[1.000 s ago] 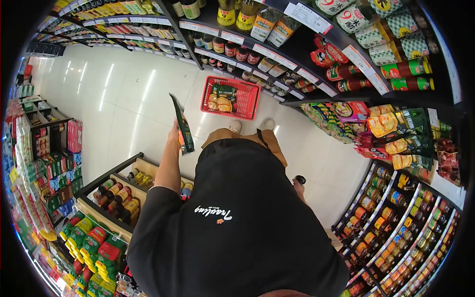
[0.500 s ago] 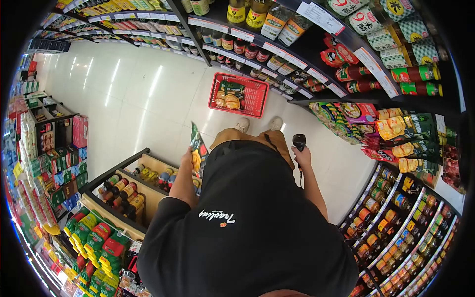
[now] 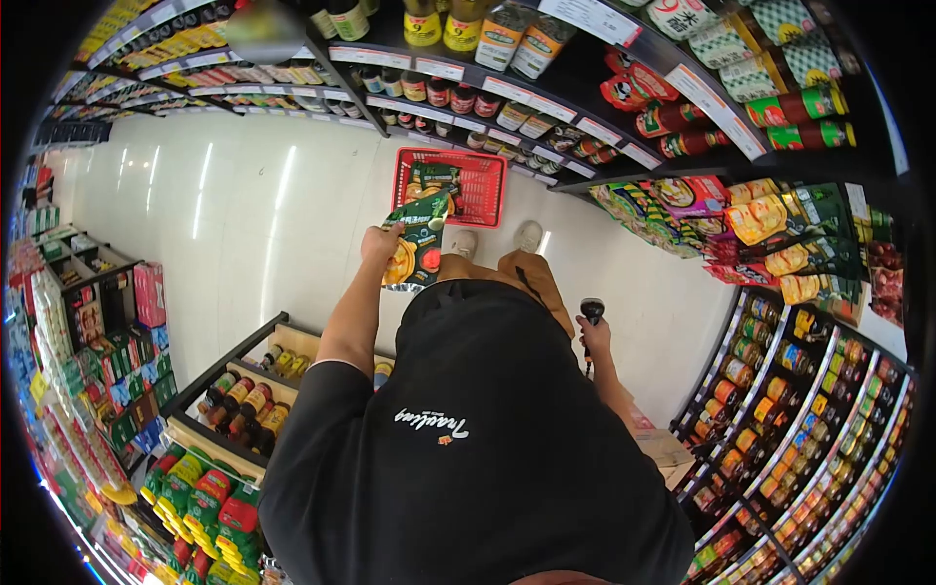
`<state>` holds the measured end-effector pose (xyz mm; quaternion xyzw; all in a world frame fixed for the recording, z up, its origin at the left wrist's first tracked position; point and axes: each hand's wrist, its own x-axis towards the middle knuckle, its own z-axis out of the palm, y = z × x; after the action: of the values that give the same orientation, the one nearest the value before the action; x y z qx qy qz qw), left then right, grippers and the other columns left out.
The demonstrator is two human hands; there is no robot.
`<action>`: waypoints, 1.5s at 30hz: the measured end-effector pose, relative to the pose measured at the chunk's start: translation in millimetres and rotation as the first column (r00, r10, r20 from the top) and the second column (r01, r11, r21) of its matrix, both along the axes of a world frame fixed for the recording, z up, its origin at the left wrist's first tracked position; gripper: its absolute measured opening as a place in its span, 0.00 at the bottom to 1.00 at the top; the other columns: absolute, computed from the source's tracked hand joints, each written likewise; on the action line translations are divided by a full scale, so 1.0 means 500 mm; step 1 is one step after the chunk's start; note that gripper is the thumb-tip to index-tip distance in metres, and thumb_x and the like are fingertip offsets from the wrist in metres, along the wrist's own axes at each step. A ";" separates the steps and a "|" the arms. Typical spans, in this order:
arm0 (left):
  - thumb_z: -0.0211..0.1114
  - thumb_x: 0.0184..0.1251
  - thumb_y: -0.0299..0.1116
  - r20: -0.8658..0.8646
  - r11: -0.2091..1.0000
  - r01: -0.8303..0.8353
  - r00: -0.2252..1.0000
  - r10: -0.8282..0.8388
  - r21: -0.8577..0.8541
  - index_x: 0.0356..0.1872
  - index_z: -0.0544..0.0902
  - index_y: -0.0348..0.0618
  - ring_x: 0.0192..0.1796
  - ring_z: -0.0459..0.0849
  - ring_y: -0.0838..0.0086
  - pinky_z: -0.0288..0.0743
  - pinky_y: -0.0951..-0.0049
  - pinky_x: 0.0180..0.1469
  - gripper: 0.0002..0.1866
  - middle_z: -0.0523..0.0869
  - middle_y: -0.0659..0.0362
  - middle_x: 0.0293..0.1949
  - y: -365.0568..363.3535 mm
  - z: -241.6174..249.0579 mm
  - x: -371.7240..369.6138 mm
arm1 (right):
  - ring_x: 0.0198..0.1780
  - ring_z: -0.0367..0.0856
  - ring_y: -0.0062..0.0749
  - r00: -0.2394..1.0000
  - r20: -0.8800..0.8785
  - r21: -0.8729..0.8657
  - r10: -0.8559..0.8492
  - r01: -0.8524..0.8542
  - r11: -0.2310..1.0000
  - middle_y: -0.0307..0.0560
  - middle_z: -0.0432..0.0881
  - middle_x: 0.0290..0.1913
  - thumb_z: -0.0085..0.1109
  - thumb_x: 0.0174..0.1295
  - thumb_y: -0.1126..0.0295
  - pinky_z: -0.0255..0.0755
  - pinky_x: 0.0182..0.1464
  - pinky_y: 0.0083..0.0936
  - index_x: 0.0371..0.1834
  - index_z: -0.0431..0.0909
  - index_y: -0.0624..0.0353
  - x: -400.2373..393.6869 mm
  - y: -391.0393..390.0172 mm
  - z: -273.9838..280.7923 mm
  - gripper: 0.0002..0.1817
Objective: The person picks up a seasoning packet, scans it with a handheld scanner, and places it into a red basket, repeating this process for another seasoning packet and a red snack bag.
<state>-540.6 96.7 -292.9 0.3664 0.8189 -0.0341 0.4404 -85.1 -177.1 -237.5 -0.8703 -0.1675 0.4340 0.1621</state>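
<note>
My left hand is closed on the edge of a dark green food pouch printed with a yellow dish. The pouch is in front of my body and overlaps the near left corner of a red shopping basket on the floor. Inside the basket lie similar green packs, partly covered by the held pouch. Low on my right side, my right hand grips a black handheld barcode scanner, its head pointing forward.
Shelves of bottles run along the front. Hanging food pouches and racks of jars stand on my right. A wooden display bin with bottles is close on my left. Pale floor stretches ahead-left.
My left hand has moved forward and inward with the pouch, from beside my body to the basket's near corner. The pouch's printed face now shows more fully. My right hand still holds the scanner.
</note>
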 end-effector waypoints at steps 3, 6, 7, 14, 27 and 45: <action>0.66 0.55 0.62 -0.077 0.993 0.095 0.993 -0.090 0.072 0.44 0.81 0.32 0.44 0.87 0.54 0.79 0.58 0.47 0.36 0.87 0.43 0.40 0.043 0.028 0.050 | 0.14 0.72 0.25 0.997 -0.002 -0.020 -0.079 0.079 0.997 0.44 0.75 0.21 0.67 0.54 0.63 0.66 0.16 0.24 0.34 0.74 0.65 -0.019 -0.046 -0.005 0.16; 0.65 0.55 0.63 -0.187 0.959 0.219 0.965 -0.185 0.182 0.43 0.82 0.36 0.47 0.86 0.53 0.78 0.57 0.48 0.35 0.86 0.43 0.42 0.080 0.026 0.091 | 0.15 0.74 0.27 0.993 0.001 -0.012 -0.116 0.116 0.993 0.45 0.75 0.20 0.64 0.56 0.63 0.68 0.17 0.26 0.33 0.74 0.65 -0.040 -0.081 -0.002 0.15; 0.65 0.55 0.63 -0.198 0.949 0.242 0.959 -0.203 0.200 0.43 0.82 0.37 0.46 0.86 0.53 0.79 0.57 0.47 0.34 0.86 0.43 0.42 0.096 0.038 0.103 | 0.15 0.75 0.28 0.994 0.015 -0.028 -0.113 0.113 0.993 0.45 0.76 0.20 0.64 0.56 0.64 0.69 0.17 0.26 0.34 0.74 0.66 -0.046 -0.087 0.002 0.15; 0.64 0.54 0.64 -0.244 0.890 0.334 0.933 -0.265 0.311 0.41 0.80 0.39 0.45 0.86 0.52 0.78 0.56 0.47 0.33 0.86 0.44 0.40 0.166 0.051 0.134 | 0.15 0.75 0.31 0.992 0.069 -0.029 -0.105 0.107 0.994 0.46 0.75 0.18 0.62 0.58 0.67 0.69 0.17 0.28 0.35 0.73 0.67 -0.067 -0.089 0.014 0.13; 0.62 0.59 0.57 -0.146 0.908 0.335 0.941 -0.307 0.250 0.56 0.76 0.36 0.56 0.80 0.49 0.73 0.57 0.58 0.34 0.82 0.39 0.51 0.090 -0.071 0.022 | 0.23 0.83 0.44 0.991 0.120 0.024 0.061 -0.064 0.998 0.57 0.81 0.24 0.62 0.55 0.57 0.75 0.28 0.36 0.40 0.77 0.70 -0.041 -0.031 -0.010 0.23; 0.61 0.62 0.51 0.121 0.859 0.507 0.850 -0.513 0.076 0.45 0.84 0.39 0.53 0.82 0.51 0.73 0.57 0.57 0.24 0.85 0.43 0.46 -0.096 -0.205 0.004 | 0.24 0.84 0.41 0.979 0.153 0.008 0.132 -0.135 0.991 0.58 0.83 0.26 0.65 0.52 0.54 0.78 0.28 0.34 0.40 0.78 0.68 -0.039 -0.005 0.042 0.24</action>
<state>-538.5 48.9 -395.2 0.5807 0.6608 -0.1076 0.4632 -104.8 -179.8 -216.7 -0.8861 -0.2415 0.3745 0.1273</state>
